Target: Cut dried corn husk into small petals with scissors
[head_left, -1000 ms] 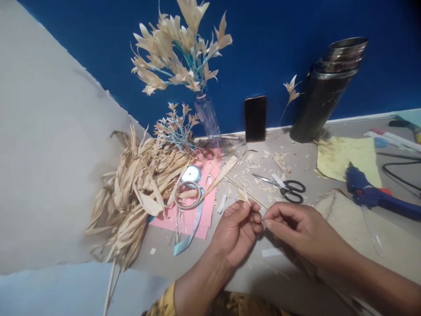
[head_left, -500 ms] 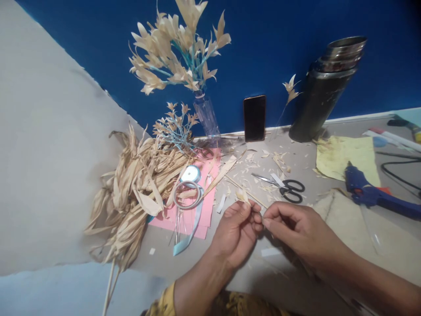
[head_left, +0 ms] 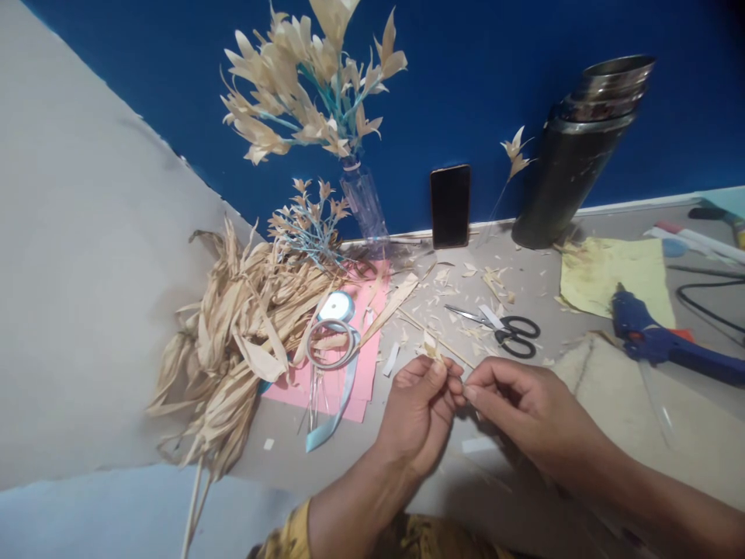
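Delicately, the left hand (head_left: 414, 415) is curled, its thumb pressed to the fingers around a small husk flower (head_left: 431, 347) whose pale, papery petals poke out at twelve o'clock of that hand. Just beside it, at about three o'clock, the right hand (head_left: 521, 400) is nearly closed in a pinch of thumb and forefinger; something thin seems to be caught there, but it is too small to tell what.

From the pair of hands, black-handled metal scissors (head_left: 512, 336) lie near, at two o'clock on the grey desk (head_left: 291, 449), amid curled, brittle husk scraps (head_left: 445, 295). At three o'clock sits a smooth blue glue gun (head_left: 646, 338). Between nine and ten, dry husks (head_left: 233, 310) form a crinkled, fibrous heap; at ten, a round ribbon spool (head_left: 336, 307) and a hollow ring (head_left: 310, 341) rest over flat pink paper (head_left: 365, 380). Toward eleven, a clear ridged bottle (head_left: 364, 203) holds large husk blooms (head_left: 314, 85) on blue stems.
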`<move>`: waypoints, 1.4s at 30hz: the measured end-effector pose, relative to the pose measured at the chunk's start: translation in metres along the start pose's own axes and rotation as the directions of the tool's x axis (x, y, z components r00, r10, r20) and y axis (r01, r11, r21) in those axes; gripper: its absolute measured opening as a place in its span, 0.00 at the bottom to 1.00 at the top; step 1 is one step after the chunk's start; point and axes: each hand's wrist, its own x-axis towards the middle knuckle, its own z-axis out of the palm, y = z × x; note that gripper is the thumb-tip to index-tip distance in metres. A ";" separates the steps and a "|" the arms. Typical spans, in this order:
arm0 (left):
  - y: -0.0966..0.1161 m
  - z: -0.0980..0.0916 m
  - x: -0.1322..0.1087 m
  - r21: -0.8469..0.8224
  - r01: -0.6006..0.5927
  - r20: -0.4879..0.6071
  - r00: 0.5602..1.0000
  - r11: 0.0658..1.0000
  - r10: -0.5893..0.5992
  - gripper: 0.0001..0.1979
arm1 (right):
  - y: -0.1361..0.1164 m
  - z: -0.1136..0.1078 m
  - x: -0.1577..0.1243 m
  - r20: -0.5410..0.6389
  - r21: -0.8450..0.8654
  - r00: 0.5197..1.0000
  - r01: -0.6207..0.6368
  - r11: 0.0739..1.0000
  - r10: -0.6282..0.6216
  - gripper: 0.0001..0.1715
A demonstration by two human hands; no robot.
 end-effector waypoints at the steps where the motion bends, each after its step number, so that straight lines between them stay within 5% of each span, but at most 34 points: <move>1: -0.001 0.000 0.000 0.001 -0.001 -0.007 1.000 1.000 0.001 0.16 | 0.001 0.001 0.000 -0.001 0.002 1.000 -0.006 1.000 0.006 0.15; 20: -0.008 -0.002 -0.001 0.047 -0.025 -0.037 0.999 0.999 0.027 0.18 | 0.010 0.006 -0.001 0.031 0.075 0.997 -0.068 0.995 0.066 0.15; 42: -0.006 -0.002 -0.008 0.254 -0.143 0.097 0.988 0.957 0.122 0.10 | 0.005 -0.001 0.004 0.077 0.217 0.996 -0.070 0.974 0.054 0.15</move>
